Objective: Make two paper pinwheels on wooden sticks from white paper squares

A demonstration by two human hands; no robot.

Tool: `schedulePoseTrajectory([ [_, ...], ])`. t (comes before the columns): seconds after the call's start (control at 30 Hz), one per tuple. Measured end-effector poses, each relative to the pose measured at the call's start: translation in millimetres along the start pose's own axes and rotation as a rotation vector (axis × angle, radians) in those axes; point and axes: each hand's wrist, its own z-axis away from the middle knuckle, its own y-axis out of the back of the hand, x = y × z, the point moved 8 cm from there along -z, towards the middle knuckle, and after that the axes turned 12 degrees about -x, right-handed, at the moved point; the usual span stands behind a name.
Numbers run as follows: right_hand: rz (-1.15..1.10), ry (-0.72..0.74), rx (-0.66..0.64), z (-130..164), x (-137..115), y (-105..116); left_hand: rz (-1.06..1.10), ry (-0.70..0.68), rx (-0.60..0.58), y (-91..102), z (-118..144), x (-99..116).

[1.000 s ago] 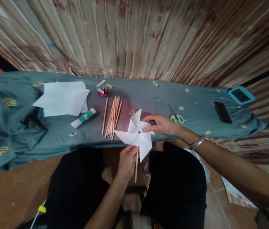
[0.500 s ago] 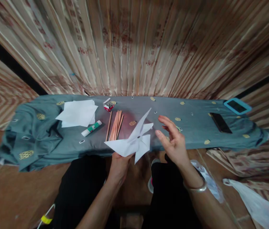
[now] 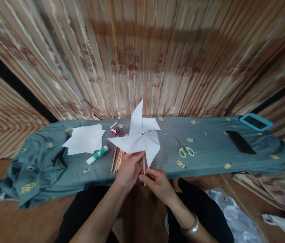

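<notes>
I see the bench (image 3: pixel 208 158) under its grey cloth running across my view, paper sheets (image 3: pixel 85 139) at ten o'clock, sticks (image 3: pixel 118 158) just left of my hands, scissors (image 3: pixel 184 148) at two o'clock. The pinwheel (image 3: pixel 138 136) now stands upright above the bench edge, raised from its tilted pose half a second ago. My left hand (image 3: pixel 129 168) is closed around its stick (image 3: pixel 144 168) just under the blades. My right hand (image 3: pixel 159 184), open in the air a moment ago, now pinches the stick's lower end, so both hands steady it.
</notes>
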Motion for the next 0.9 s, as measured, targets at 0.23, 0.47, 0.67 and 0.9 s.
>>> schedulePoseTrajectory([
  [0.23, 0.037, 0.024, 0.082, -4.5, -10.7, 30.1, -0.273, 0.119, -0.02, 23.2, -3.2, -23.3],
  [0.47, -0.011, 0.05, 0.05, -10.4, -10.2, 25.7, -0.375, 0.103, 0.009, 29.5, -3.4, -24.1],
  [0.67, -0.008, 0.051, 0.154, -1.2, -14.7, 49.7, -0.445, 0.092, 0.027, 34.0, -0.4, -16.5],
  [0.9, 0.146, 0.136, 0.78, 42.7, -26.8, 144.0, -0.564, 0.243, -0.11, 27.9, 10.0, -26.8],
])
